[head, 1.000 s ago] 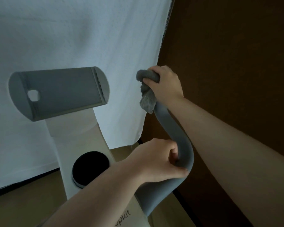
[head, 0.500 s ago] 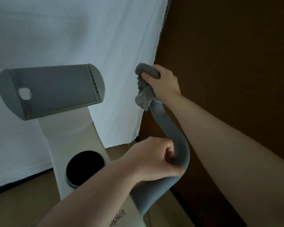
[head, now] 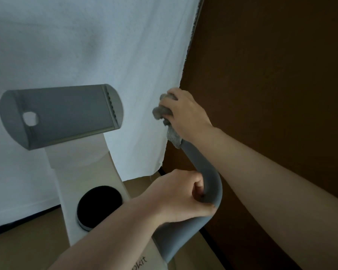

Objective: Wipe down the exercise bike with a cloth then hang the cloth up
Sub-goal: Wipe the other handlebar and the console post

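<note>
The right hand [head: 183,112] bunches the grey cloth [head: 169,123] around the top end of the handlebar [head: 207,178], likely scrubbing it, while the left hand [head: 180,195] grips the bend, apparently steadying the exercise bike [head: 86,172]

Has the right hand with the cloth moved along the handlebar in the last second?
Cannot tell. The right hand grips the cloth at the handlebar tip as before; only the camera seems shifted.
</note>
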Demonstrator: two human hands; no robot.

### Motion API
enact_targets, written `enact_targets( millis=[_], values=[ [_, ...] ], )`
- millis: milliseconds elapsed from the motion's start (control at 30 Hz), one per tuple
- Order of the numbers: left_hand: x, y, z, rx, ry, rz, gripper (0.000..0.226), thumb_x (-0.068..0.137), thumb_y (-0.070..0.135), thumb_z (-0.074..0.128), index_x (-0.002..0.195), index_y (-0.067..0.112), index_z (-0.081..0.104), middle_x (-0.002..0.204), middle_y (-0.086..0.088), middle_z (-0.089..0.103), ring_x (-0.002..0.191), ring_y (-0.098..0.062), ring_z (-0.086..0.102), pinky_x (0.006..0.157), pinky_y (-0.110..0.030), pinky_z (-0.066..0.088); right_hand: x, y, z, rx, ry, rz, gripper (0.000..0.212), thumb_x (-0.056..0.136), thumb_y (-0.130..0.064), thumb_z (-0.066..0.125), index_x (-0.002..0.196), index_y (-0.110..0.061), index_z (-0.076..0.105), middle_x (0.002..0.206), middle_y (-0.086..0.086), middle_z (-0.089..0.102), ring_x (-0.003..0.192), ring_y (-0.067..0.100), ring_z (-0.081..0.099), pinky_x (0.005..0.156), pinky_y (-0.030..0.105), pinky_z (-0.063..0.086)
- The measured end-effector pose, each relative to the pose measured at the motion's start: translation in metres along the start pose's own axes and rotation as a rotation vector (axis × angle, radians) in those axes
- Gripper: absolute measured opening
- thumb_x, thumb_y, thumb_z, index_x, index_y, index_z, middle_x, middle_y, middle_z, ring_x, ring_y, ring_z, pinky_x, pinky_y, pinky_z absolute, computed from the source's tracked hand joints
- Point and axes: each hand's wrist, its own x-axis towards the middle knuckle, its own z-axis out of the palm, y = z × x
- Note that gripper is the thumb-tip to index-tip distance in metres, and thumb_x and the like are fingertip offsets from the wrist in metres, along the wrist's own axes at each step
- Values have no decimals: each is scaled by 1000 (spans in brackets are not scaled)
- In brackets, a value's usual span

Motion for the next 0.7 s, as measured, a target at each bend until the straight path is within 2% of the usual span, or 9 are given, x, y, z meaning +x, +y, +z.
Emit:
enact_targets(
  millis=[67, 100, 167, 267, 333, 400, 533, 633, 700],
  values=[
    [0, 1, 0, -1, -3, -3, 26, 75, 53, 70, 82, 31, 58, 65, 16, 59, 59, 8, 54, 54, -16, 39, -5, 5, -8, -171, -81, -86, 26, 96, -17, 57, 120, -10, 61, 141, 6, 43, 128, 19, 40, 92, 28, 42],
    [0, 1, 0, -1, -4, -3, 26, 75, 52, 70, 82, 31, 57, 64, 16, 58, 58, 9, 54, 54, -16, 38, -4, 7, -12, -175, -87, -66, 26, 96, -21, 56, 121, -13, 61, 145, 4, 38, 133, 21, 35, 98, 31, 39],
    [0, 2, -1, -8, 0, -5, 25, 75, 51, 70, 81, 30, 57, 65, 16, 58, 58, 8, 53, 54, -16, 38, 4, 6, -13, -83, -63, 24, 24, 96, -23, 56, 118, -16, 63, 139, 3, 42, 124, 22, 43, 99, 35, 43],
    [-1, 2, -2, -10, -2, -2, 25, 75, 50, 70, 82, 30, 57, 65, 15, 59, 59, 8, 53, 54, -15, 37, 4, -2, 4, 113, 47, 93, 16, 91, -16, 62, 107, -13, 65, 119, 5, 51, 103, 23, 56, 84, 40, 52],
    [-1, 2, -2, -10, -9, -2, 25, 76, 50, 70, 84, 29, 57, 67, 13, 60, 58, 5, 54, 55, -16, 37, -4, -2, 10, 54, 53, 50, 20, 91, -14, 63, 110, -10, 64, 125, 10, 50, 110, 27, 53, 89, 36, 51],
    [-1, 1, -1, -9, -4, -1, 25, 76, 50, 70, 83, 29, 57, 68, 12, 60, 58, 2, 53, 55, -17, 37, -3, 3, -1, -53, -40, -2, 21, 92, -16, 61, 112, -10, 65, 133, 8, 46, 119, 23, 45, 93, 26, 43],
    [-1, 2, -1, -3, -12, 2, 25, 76, 51, 70, 81, 32, 55, 66, 16, 58, 60, 9, 53, 54, -15, 36, 20, 0, -10, -34, -77, 127, 24, 95, -29, 58, 116, -18, 63, 126, 3, 46, 113, 19, 46, 93, 34, 45],
    [-1, 1, -2, -10, -25, 3, 25, 77, 52, 69, 84, 32, 56, 68, 17, 59, 61, 11, 53, 54, -15, 34, 6, -10, 10, 127, 88, 140, 18, 93, -20, 61, 108, -12, 65, 112, 3, 51, 100, 13, 54, 88, 28, 48],
    [0, 1, -1, -11, -30, 6, 24, 77, 51, 69, 84, 33, 55, 68, 17, 58, 61, 10, 53, 54, -16, 35, -7, -6, 9, 306, 131, 98, 15, 89, -9, 65, 103, -4, 66, 108, 3, 52, 86, -2, 56, 78, 15, 47]
  ],
)
